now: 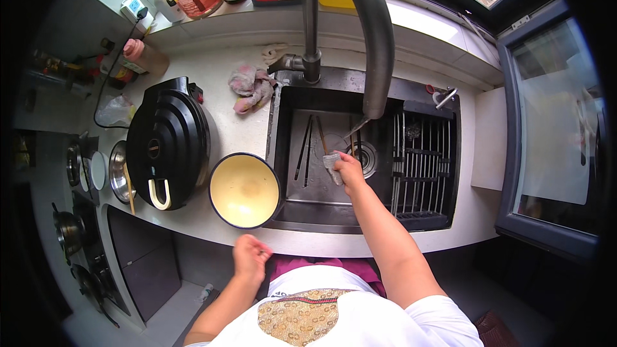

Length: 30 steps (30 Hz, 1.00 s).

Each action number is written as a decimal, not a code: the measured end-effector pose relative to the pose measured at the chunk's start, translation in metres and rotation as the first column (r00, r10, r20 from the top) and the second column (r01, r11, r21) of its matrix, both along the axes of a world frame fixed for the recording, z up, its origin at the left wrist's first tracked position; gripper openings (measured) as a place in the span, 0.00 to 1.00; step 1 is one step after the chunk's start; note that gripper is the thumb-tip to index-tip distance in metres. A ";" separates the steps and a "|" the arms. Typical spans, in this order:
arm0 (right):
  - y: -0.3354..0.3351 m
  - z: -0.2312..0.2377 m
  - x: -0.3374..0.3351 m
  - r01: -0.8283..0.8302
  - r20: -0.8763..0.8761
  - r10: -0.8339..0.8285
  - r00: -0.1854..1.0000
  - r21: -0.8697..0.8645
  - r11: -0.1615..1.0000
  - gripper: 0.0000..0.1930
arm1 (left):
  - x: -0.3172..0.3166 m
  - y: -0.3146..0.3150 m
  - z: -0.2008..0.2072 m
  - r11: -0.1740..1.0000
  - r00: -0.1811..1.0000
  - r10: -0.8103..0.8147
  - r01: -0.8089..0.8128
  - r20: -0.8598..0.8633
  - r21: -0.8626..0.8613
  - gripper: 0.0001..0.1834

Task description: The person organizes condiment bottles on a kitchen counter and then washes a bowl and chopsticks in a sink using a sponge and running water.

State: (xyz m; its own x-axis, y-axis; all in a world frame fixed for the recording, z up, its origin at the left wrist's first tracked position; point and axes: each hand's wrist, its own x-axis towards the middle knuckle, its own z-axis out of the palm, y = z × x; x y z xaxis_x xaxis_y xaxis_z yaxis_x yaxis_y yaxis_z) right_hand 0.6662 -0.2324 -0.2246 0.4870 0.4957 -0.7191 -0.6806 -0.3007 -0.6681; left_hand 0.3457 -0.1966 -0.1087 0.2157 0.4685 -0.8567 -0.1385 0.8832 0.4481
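Over the sink (302,211), my right hand (349,172) is closed around a grey dishcloth (332,167). A brown chopstick (322,135) sticks up out of the cloth. Dark chopsticks (302,154) lie on the sink floor to its left, and others lie by the drain (366,157). Water runs in a thin stream (357,128) from the grey faucet (379,51). My left hand (250,256) hangs at the counter's front edge with its fingers curled and nothing seen in them. Just beyond it stands a cream enamel bowl (244,189) with a dark rim.
A black electric griddle (168,141) stands left of the bowl, near a metal bowl (121,173). A crumpled pinkish rag (252,88) lies behind the bowl. The sink's right part holds a drying rack (421,160). An open window sash (553,128) juts in at the right.
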 end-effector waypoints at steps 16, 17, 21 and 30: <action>-0.035 -0.081 0.011 -0.291 -0.108 0.271 0.956 -0.412 0.863 0.23 | 0.234 0.001 -0.213 0.799 0.765 -0.514 0.591 -0.389 0.106 0.23; -0.034 -0.083 0.015 -0.390 -0.182 0.345 0.921 -0.425 0.817 0.23 | 0.234 0.003 -0.222 0.772 0.724 -0.524 0.626 -0.449 0.109 0.23; -0.034 -0.105 0.032 -0.055 0.431 0.521 0.736 -0.730 0.681 0.20 | 0.242 0.024 -0.228 0.771 0.514 -0.330 0.630 -0.792 0.088 0.27; -0.019 -0.116 0.059 -0.105 0.326 0.603 0.728 -0.816 0.569 0.25 | 0.270 0.051 -0.231 0.513 0.116 -0.217 0.858 -0.969 -0.012 0.42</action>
State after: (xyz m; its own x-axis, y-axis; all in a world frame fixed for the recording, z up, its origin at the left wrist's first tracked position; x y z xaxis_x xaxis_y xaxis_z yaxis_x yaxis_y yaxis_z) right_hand 0.7248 -0.2510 -0.3409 0.7895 0.1729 -0.5889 -0.0114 -0.9552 -0.2959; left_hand 0.6152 -0.1461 -0.3399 -0.0010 0.9052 -0.4250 0.9658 0.1110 0.2341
